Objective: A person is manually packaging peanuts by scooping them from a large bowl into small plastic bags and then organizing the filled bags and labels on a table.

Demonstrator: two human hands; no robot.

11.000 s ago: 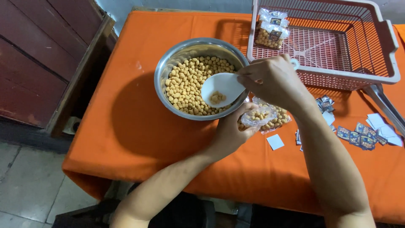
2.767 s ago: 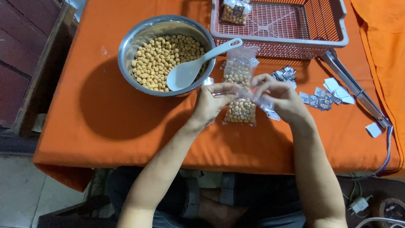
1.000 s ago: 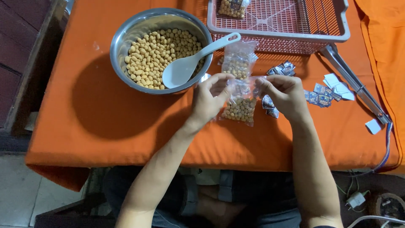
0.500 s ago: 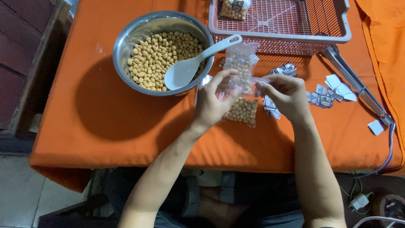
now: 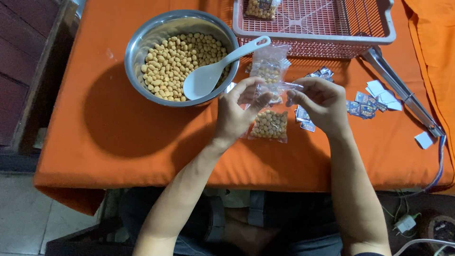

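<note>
I see the left hand (image 5: 237,111) and the right hand (image 5: 320,102) held together above the worktop (image 5: 109,137), which is covered in orange cloth. Both grips pinch the top edge of a small clear bag (image 5: 269,121): the left fingertips hold its left corner, the right fingertips hold its right end. The bag hangs between the hands, its lower half filled with pale coated nuts, just above or resting on the cloth; I cannot tell which.

Progress, as I judge it: this bag is filled and its mouth is being closed. One packed bag (image 5: 259,8) lies in the pink mesh basket (image 5: 384,35) at the far edge. Another clear bag (image 5: 270,64) rests just behind the hands. The steel bowl (image 5: 137,42) holds many nuts, with a white spoon (image 5: 208,76) lying in it, so much remains to pack. Small printed packets (image 5: 362,102) are scattered right of the hands.
</note>
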